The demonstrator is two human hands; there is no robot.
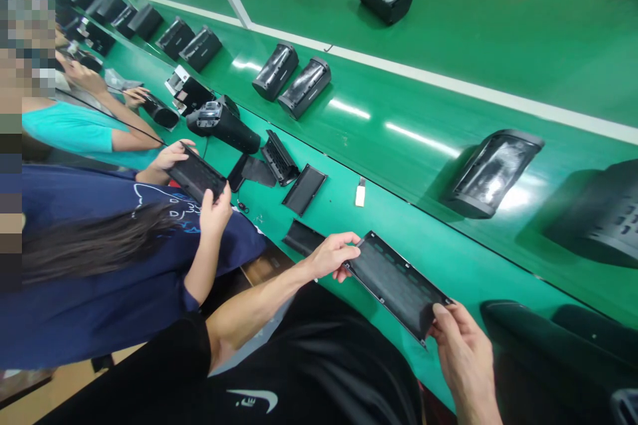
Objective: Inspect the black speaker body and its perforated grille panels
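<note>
Between my two hands is a black speaker grille panel (pixel 399 285), a shallow rectangular frame with small clips along its edges and a dark mesh inside. My left hand (pixel 335 255) pinches its upper left end, thumb on top. At the lower right end, my right hand (pixel 461 338) grips the corner with the thumb pressed on the inner face. Just behind my left hand lies another black panel (pixel 302 237) on the green bench, partly hidden by the hand. A further flat black panel (pixel 305 189) rests farther off.
A co-worker in a navy shirt (pixel 100 279) sits at my left, holding a similar panel (pixel 197 172). Black speaker housings (pixel 305 87) stand along the green conveyor (pixel 359 145). One housing (pixel 498 172) is ahead right. A small white-handled tool (pixel 360 193) lies on the bench.
</note>
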